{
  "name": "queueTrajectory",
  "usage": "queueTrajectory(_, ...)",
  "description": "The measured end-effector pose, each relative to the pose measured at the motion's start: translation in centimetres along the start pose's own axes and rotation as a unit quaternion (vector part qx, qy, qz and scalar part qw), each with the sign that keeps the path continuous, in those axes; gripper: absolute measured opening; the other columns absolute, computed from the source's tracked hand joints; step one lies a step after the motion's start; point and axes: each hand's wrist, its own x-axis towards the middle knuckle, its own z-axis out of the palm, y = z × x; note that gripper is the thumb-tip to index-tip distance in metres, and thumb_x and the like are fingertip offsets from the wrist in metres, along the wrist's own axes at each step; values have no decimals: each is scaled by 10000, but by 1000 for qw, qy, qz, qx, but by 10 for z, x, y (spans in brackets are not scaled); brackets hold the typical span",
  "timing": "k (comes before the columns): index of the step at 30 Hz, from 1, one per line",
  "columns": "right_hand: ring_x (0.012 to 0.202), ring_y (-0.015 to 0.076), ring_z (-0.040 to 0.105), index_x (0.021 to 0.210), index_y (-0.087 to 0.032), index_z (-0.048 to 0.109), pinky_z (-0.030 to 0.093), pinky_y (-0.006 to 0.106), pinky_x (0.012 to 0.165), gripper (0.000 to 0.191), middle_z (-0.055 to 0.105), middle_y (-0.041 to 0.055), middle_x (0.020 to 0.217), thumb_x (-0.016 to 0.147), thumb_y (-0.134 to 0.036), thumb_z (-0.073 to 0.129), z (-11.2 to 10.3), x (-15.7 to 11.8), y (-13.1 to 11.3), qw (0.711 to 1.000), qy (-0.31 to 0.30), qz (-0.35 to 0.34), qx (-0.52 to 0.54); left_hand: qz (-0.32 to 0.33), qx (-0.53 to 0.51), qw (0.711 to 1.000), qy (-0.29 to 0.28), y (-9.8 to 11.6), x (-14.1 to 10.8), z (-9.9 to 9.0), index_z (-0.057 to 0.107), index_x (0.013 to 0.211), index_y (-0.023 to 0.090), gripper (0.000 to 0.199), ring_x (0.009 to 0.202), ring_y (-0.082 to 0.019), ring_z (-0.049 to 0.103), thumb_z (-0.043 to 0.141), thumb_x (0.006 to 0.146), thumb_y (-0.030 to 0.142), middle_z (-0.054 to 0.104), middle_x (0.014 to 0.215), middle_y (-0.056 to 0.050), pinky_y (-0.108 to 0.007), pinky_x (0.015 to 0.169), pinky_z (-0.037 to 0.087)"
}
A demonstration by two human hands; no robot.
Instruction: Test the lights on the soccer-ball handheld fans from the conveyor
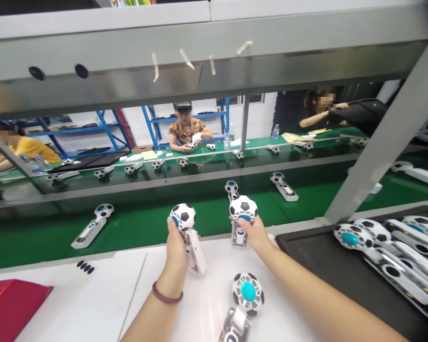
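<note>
My left hand grips a white handheld toy with a soccer-ball head, its handle tilting down to the right. My right hand holds a second such toy upright by the ball, with its fingers partly over a teal button and its handle below. The two balls are apart, with a short gap between my hands. A third toy lies on the white work surface between my forearms, its teal button facing up. Its handle runs off the bottom of the view.
A black tray at the right holds several toys. A red box sits at the left. A green conveyor belt carries more toys beyond the table. A grey metal shelf crosses above, and co-workers sit across the belt.
</note>
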Motion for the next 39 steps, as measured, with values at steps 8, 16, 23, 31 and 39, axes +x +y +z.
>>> queueTrajectory(8,819,231,611,879,-183,583,440,381,797,443,657,47,825,520,-335,795,-3,5,9,981,-135,136,10,-4,-1,991,-137,-20,11,-12,520,942,177,614,629,-178,624,767,497,522,666,755,-37,-246,533,474)
queueTrajectory(16,731,185,622,973,-258,412,478,311,617,482,556,-43,742,638,-465,689,12,-1,14,972,-44,218,82,-142,-49,957,-250,-30,2,-9,453,983,213,405,644,-170,613,677,688,377,619,816,-23,-335,626,511)
queueTrajectory(23,756,184,593,994,-253,411,468,342,709,532,579,-30,758,557,-161,702,18,-12,-6,951,-52,235,192,-135,-74,945,-289,-14,-9,-7,450,1065,239,488,799,-185,599,658,638,123,580,1004,-25,-379,742,507)
queueTrajectory(31,815,217,595,1040,-267,411,456,380,733,547,595,-6,865,584,-170,697,16,-11,-6,954,-92,232,167,-117,-36,940,-317,-14,-14,-3,459,1051,236,424,763,-197,598,592,667,114,579,942,-24,-334,665,487)
queueTrajectory(39,832,206,589,1159,-285,367,452,373,760,669,594,-4,902,597,-184,716,14,-11,-11,958,-108,227,138,-101,-18,936,-336,-11,-15,-3,407,1133,252,515,859,-229,591,610,682,106,577,964,-34,-358,716,483)
